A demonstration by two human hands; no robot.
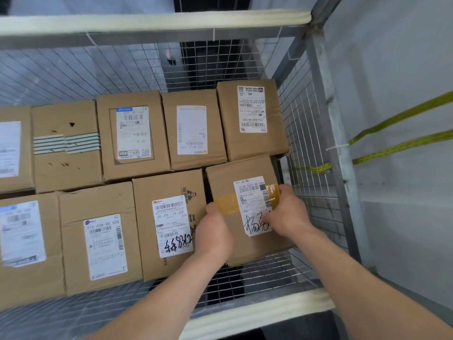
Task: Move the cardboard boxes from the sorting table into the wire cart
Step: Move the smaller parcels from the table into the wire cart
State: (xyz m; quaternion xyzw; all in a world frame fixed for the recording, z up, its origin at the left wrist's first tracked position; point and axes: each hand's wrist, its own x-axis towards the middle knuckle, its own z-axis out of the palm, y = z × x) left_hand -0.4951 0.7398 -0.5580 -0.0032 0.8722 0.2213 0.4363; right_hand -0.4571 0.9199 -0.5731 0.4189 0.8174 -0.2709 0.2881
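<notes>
Two bare hands reach down into a wire cart (pixel 306 143) and hold one cardboard box (pixel 235 244) between them. The left hand (pixel 215 231) grips the box's left edge, its fingers curled down out of sight into the gap beside the neighbouring box. The right hand (pixel 289 212) grips the right edge, thumb lying on the white shipping label (pixel 252 204), fingers curled over the side next to the mesh wall. This box is inside the cart at the right end of the near row, sitting slightly askew to its neighbours. A band of brownish clear tape (pixel 225 204) crosses its top, and black handwriting marks the label. Eight other boxes (pixel 147 217) lie packed side by side in two rows, labels facing up; the two at the far left are cut off by the edge of view. Cream padding (pixel 147 23) wraps the cart's top rails. Outside the cart on the right, yellow straps (pixel 402 116) run from its frame across a grey wall.
</notes>
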